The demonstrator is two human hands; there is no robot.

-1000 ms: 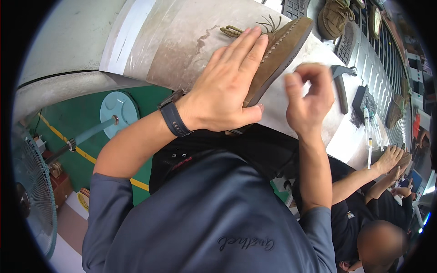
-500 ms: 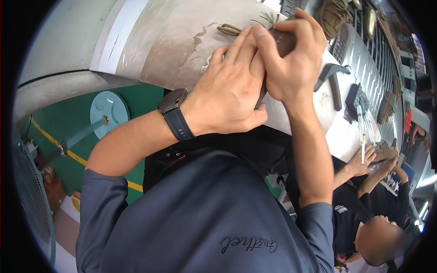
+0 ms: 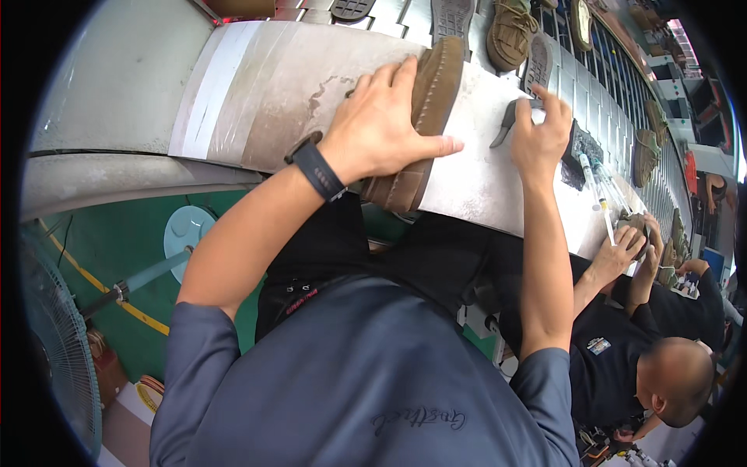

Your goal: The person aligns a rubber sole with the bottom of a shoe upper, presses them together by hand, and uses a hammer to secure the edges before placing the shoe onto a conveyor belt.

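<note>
Right hand (image 3: pixel 542 138): shifted off shoe to hammer (image 3: pixel 506 123); fingers part-curled, grip cannot be told. Shoe (image 3: pixel 437 89): brown, on surface (image 3: pixel 478 179), apparently steadied by one hand now. Left hand (image 3: pixel 381 128): spread, thumb across shoe, fingertips along its left edge.

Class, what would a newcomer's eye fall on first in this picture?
First, the brown shoe slanting across the pale bench, held by the left grip. Next, the dark hammer at the right grip, then the large fan by the left edge.
</note>
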